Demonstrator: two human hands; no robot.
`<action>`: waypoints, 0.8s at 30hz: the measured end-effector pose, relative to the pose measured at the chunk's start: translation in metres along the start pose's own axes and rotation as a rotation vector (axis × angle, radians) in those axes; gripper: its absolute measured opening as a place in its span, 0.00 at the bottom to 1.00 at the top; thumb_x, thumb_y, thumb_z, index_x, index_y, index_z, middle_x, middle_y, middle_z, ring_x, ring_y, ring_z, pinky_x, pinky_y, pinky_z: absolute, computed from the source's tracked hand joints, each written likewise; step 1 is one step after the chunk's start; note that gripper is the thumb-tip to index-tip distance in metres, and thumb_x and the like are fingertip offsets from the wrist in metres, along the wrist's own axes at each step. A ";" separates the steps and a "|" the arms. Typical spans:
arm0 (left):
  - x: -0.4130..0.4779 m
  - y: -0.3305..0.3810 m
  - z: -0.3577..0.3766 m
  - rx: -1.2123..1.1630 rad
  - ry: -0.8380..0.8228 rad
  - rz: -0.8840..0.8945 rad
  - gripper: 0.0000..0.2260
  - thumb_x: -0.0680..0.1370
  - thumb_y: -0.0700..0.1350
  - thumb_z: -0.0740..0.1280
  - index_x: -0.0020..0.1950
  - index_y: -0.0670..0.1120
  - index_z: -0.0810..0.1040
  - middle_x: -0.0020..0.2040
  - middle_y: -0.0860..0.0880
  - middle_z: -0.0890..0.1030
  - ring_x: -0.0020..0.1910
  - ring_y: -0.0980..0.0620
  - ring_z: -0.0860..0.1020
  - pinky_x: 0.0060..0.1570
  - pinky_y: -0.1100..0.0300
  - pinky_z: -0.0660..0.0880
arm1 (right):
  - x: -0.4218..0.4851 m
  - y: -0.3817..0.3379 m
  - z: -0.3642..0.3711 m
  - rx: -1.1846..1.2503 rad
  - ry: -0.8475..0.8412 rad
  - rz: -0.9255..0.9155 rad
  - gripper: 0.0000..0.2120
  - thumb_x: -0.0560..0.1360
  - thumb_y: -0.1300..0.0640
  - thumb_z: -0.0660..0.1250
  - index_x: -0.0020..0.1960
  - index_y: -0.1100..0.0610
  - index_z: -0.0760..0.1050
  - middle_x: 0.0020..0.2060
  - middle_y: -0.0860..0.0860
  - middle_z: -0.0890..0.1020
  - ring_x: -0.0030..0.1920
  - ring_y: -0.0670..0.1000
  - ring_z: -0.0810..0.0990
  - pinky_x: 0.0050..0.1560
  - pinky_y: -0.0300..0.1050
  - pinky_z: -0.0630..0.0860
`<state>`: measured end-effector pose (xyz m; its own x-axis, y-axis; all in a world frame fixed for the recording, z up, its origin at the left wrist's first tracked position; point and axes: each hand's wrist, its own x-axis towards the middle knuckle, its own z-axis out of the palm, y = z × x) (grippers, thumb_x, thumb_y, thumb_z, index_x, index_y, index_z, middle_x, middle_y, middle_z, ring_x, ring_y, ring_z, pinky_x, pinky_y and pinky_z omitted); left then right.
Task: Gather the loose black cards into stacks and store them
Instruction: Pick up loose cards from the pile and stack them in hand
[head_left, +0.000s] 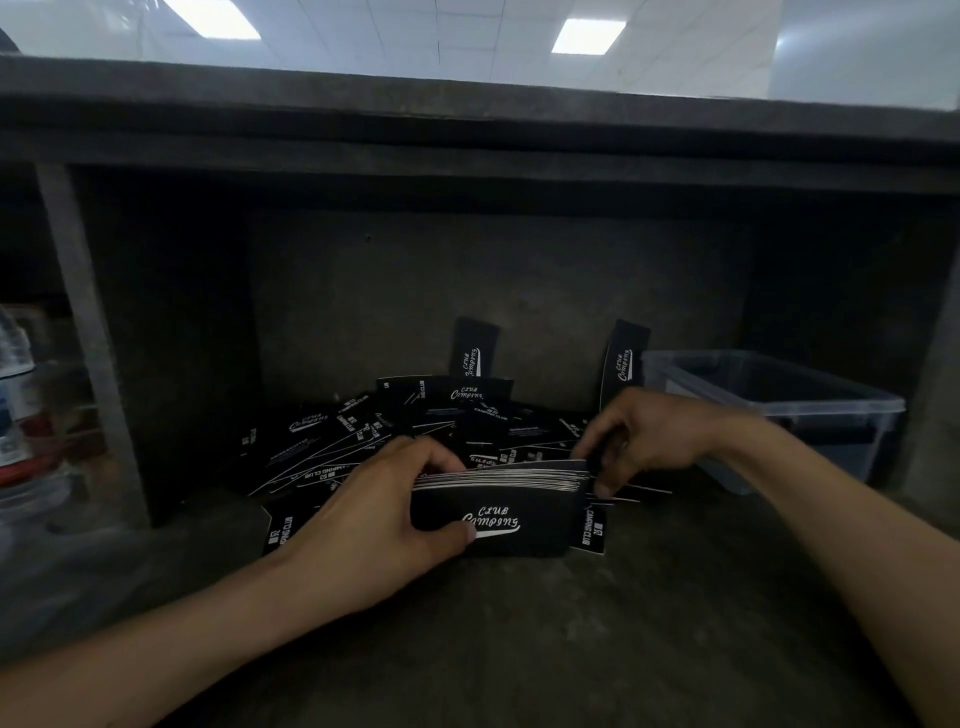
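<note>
A thick stack of black cards (524, 506) printed "Club Camping" stands on its long edge on the dark shelf floor. My left hand (374, 512) grips the stack's left end, thumb on its front face. My right hand (641, 434) holds the stack's right end with curled fingers. Behind the stack lies a loose pile of black cards (363, 431). Two single cards (472, 351) (623, 364) lean upright against the back wall.
A clear plastic bin (810, 402) sits at the right of the shelf compartment. A grey upright post (88, 332) divides off the left bay, where plastic bottles (15, 395) stand. A thick shelf board (467, 130) overhangs above.
</note>
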<state>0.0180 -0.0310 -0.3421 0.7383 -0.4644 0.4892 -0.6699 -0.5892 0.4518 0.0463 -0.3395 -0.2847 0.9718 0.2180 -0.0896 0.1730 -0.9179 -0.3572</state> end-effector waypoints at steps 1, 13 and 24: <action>0.000 0.001 0.000 -0.003 -0.002 -0.004 0.16 0.71 0.54 0.77 0.54 0.60 0.74 0.52 0.62 0.79 0.50 0.66 0.77 0.45 0.73 0.71 | 0.001 0.001 -0.001 0.040 0.033 -0.024 0.15 0.67 0.50 0.79 0.52 0.40 0.83 0.47 0.36 0.85 0.52 0.40 0.81 0.61 0.45 0.76; 0.000 0.001 0.001 -0.009 0.001 -0.065 0.35 0.71 0.56 0.76 0.73 0.61 0.62 0.57 0.67 0.74 0.56 0.67 0.76 0.55 0.76 0.69 | -0.007 -0.025 0.005 0.505 0.157 -0.152 0.12 0.70 0.56 0.75 0.53 0.57 0.84 0.48 0.53 0.87 0.54 0.52 0.84 0.59 0.46 0.79; 0.000 0.002 -0.001 -0.074 -0.033 0.003 0.17 0.72 0.52 0.77 0.58 0.59 0.78 0.51 0.62 0.83 0.49 0.66 0.81 0.51 0.67 0.77 | 0.014 -0.008 0.028 -0.009 0.212 -0.081 0.24 0.81 0.53 0.64 0.75 0.47 0.64 0.70 0.43 0.70 0.68 0.42 0.68 0.63 0.26 0.62</action>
<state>0.0165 -0.0314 -0.3408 0.7376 -0.4881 0.4666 -0.6752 -0.5377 0.5050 0.0545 -0.3195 -0.3093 0.9665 0.2171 0.1369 0.2520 -0.9034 -0.3470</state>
